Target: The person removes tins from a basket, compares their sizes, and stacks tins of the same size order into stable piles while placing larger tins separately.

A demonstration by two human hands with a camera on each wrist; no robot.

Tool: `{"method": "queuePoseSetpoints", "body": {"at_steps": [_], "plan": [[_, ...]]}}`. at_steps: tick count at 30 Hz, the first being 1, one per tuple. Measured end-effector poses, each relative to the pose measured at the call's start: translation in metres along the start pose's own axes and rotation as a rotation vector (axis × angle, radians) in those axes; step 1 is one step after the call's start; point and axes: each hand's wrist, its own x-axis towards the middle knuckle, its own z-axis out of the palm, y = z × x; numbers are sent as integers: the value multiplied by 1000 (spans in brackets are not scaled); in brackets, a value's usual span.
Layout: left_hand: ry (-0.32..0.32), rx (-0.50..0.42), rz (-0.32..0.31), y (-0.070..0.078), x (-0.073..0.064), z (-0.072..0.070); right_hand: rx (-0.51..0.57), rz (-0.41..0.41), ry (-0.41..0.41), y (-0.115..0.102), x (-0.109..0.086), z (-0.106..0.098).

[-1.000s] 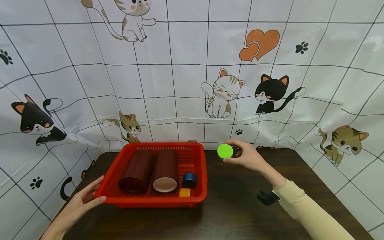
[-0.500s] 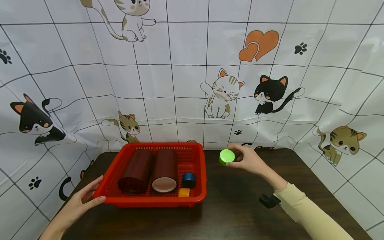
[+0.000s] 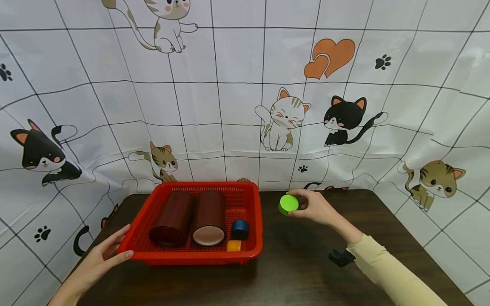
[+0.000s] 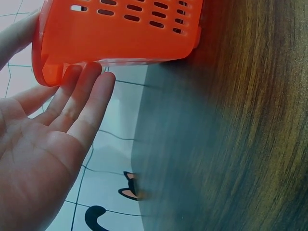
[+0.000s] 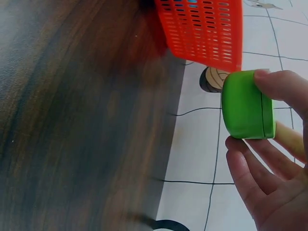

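Note:
My right hand (image 3: 311,207) pinches a small round green case (image 3: 288,204) between thumb and fingers, above the table right of the basket. In the right wrist view a seam runs round the green case (image 5: 246,105). At the left, my left hand (image 3: 101,261) holds the near-left corner of the red plastic basket (image 3: 191,256); in the left wrist view the fingers (image 4: 94,103) reach under its rim. Two dark brown cylinders (image 3: 209,209) lie side by side in the basket. Beside them sit a blue round case (image 3: 240,229) and a yellow one (image 3: 234,245).
The basket stands on a dark wooden table (image 3: 298,263). Behind it hangs a white curtain (image 3: 237,106) with grid lines and printed cats. A black wrist device (image 3: 341,257) sits at the right sleeve (image 3: 386,267).
My right hand has lowered slightly with the green case, and the case's top has tilted a little. The left hand and the basket stay in place.

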Motion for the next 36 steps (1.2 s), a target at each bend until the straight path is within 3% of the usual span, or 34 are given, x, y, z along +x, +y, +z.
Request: {"method": "queuePoseSetpoints", "body": {"at_steps": [7, 24, 36], "plan": [[13, -5, 39, 0, 0, 0, -17, 5, -11, 5, -1, 8], [6, 26, 5, 1, 0, 0, -13, 9, -107, 18, -2, 17], [9, 25, 29, 0, -1, -1, -2, 7, -142, 22, -1, 21]]}}
